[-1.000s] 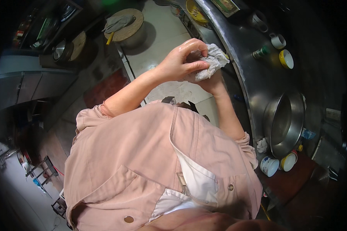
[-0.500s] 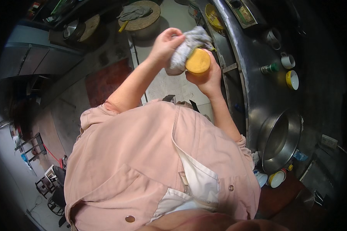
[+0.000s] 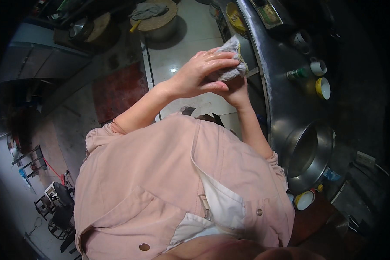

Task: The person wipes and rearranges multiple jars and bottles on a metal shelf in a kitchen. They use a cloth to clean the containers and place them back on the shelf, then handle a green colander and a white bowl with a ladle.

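My left hand is wrapped over a grey cloth with a yellowish edge, its fingers pressing the cloth down and looking wet. Just beneath and to the right, my right hand grips from below a thing that cloth and fingers now hide. Half a second ago that thing showed a round yellow end, like the base or lid of a cup or jar. Both hands are up over the floor, left of the metal counter.
Along the right runs a dark metal counter with a white mug, a yellow bowl, a green-capped bottle and a large steel basin. A covered pot stands ahead on the floor. A reddish mat lies left.
My left hand has slid right with the cloth, over the yellow end held in my right hand, and now covers it. The view has shifted slightly.
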The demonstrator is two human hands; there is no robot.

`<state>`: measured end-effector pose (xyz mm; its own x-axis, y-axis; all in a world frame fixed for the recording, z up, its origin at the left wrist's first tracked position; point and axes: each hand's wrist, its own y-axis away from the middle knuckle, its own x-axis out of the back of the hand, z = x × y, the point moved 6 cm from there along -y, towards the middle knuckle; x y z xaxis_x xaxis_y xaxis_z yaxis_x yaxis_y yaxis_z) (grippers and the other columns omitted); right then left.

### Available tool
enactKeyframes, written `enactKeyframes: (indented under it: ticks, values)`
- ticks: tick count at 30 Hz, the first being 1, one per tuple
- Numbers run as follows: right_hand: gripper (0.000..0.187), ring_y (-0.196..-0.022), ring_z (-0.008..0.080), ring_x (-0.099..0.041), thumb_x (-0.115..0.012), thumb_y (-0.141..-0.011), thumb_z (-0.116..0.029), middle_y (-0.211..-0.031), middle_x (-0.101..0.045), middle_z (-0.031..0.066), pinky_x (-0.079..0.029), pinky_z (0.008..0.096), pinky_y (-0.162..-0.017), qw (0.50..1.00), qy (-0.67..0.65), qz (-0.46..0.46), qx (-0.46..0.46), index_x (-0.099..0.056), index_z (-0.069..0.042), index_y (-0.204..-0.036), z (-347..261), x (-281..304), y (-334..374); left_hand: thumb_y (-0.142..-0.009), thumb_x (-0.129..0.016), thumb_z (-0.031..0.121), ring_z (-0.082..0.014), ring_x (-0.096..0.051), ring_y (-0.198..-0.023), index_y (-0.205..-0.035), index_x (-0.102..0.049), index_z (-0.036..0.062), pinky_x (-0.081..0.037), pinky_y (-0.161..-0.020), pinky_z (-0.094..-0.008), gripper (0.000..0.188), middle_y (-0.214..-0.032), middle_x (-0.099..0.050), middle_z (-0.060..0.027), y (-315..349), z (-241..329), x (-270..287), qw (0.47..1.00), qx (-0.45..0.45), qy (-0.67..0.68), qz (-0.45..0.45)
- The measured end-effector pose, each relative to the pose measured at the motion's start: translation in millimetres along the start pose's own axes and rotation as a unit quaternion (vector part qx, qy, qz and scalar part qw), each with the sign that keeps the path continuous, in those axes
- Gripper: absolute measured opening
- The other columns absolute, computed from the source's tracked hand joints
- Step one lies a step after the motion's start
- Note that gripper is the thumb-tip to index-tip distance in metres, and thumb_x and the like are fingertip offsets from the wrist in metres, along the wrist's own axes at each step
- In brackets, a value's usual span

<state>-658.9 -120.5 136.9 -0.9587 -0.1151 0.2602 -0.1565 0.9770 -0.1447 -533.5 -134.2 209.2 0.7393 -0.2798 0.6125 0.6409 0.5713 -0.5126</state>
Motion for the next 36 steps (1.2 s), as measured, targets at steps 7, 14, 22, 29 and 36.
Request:
enactKeyframes:
  ticks: [7,14,22,29,36]
  values:
    - [0.042,-0.100,0.0161,-0.060,-0.071,-0.079,-0.006,-0.111,-0.059,0.0061,-0.050,0.0301,-0.086,0.981,-0.195,-0.007,0.000,-0.053,-0.005,-0.117,9,4,16,-0.071,-0.076,0.009,-0.0339,-0.059,-0.093,-0.098,-0.066,0.0058,-0.044,-0.093,-0.0440,0.029,-0.093,-0.064,-0.0103,-3,32,-14,0.979,-0.078,0.014,0.186]
    - [0.060,-0.103,0.0177,-0.060,-0.079,-0.070,0.000,-0.114,-0.061,0.0067,-0.049,0.0331,-0.091,0.969,-0.184,0.112,-0.122,-0.051,-0.004,-0.123,32,29,23,-0.073,-0.076,0.010,-0.0260,-0.052,-0.069,-0.087,-0.063,0.0064,-0.041,-0.062,-0.0351,0.019,-0.077,-0.056,-0.0078,9,28,-19,0.970,-0.042,0.060,0.231]
    - [0.065,-0.097,0.0163,-0.059,-0.087,-0.063,-0.009,-0.105,-0.061,0.0056,-0.047,0.0300,-0.088,0.977,0.005,0.199,0.074,-0.053,-0.004,-0.117,15,91,22,-0.095,-0.060,0.026,-0.0038,-0.053,-0.072,-0.095,-0.064,0.0030,-0.043,-0.064,-0.0199,0.023,-0.081,-0.061,0.0019,72,-83,-12,0.780,0.327,0.381,0.373]
    - [0.062,-0.098,0.0164,-0.059,-0.087,-0.062,-0.008,-0.107,-0.061,0.0063,-0.047,0.0306,-0.088,0.986,0.022,0.154,0.055,-0.055,-0.003,-0.115,0,89,16,-0.098,-0.051,0.023,-0.0158,-0.064,-0.086,-0.100,-0.062,0.0009,-0.053,-0.074,-0.0286,0.025,-0.094,-0.067,-0.0066,108,-122,-25,0.665,0.350,0.509,0.420]
    - [0.066,-0.101,0.0161,-0.060,-0.085,-0.063,-0.013,-0.119,-0.062,0.0108,-0.047,0.0301,-0.091,0.974,-0.199,0.109,0.024,-0.054,-0.001,-0.120,-10,45,9,-0.101,-0.039,0.042,-0.0212,-0.060,-0.101,-0.122,-0.052,0.0029,-0.050,-0.088,-0.0376,0.047,-0.114,-0.060,-0.0116,43,-68,-105,0.498,0.394,0.755,0.163]
